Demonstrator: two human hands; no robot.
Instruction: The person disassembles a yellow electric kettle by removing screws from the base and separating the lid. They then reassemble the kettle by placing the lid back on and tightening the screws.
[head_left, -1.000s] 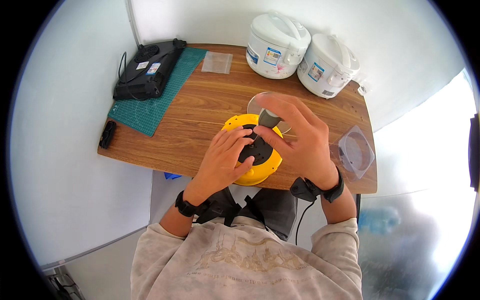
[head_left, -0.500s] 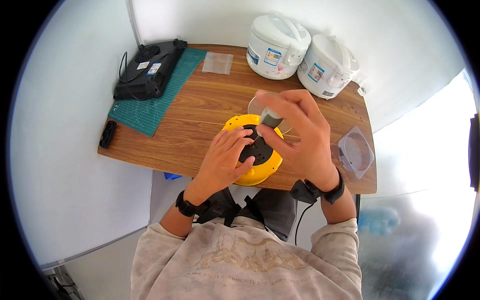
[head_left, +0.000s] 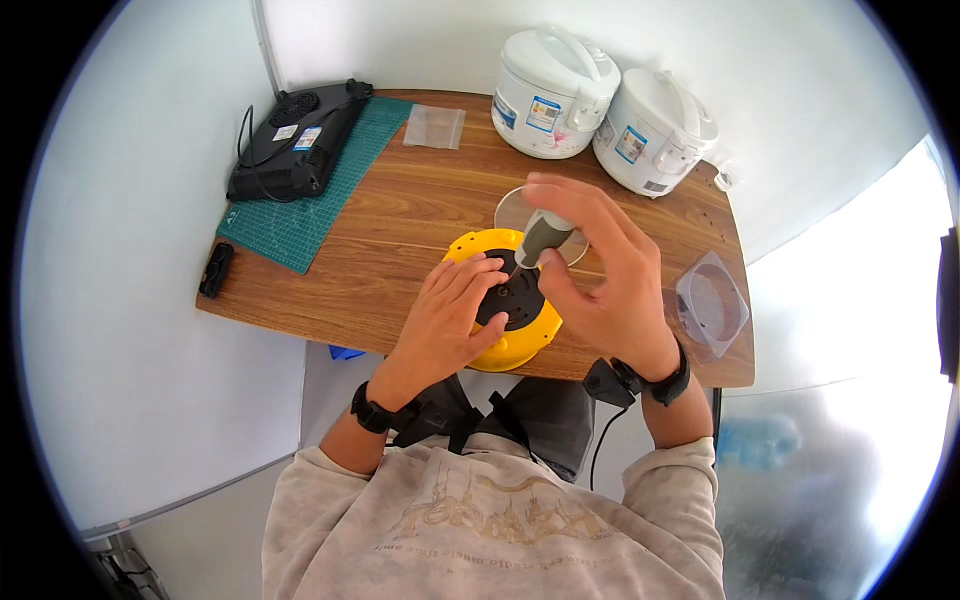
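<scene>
A round yellow casing [head_left: 518,350] with a black disc [head_left: 524,302] in its middle lies at the table's front edge. My left hand [head_left: 437,315] rests on it with fingers stretched out, the fingertips on the black disc near its centre. Over the disc stands a tilted screwdriver [head_left: 545,238] with a grey and white handle, its thin shaft pointing down at the centre. The thumb and fingers of my right hand [head_left: 622,300] are around that handle in a loose grip. Whether the tip sits in a screw is too small to tell.
A clear round disc [head_left: 512,208] lies behind the casing. Two white rice cookers [head_left: 545,100] stand at the back. Far left, a black corded appliance [head_left: 300,150] lies on a green cutting mat [head_left: 285,235]. A plastic bag [head_left: 434,127] and a clear plastic tray [head_left: 735,305] flank the middle.
The fingers of my right hand have loosened and spread around the screwdriver handle, so more of it shows. My left hand has stayed in place on the casing.
</scene>
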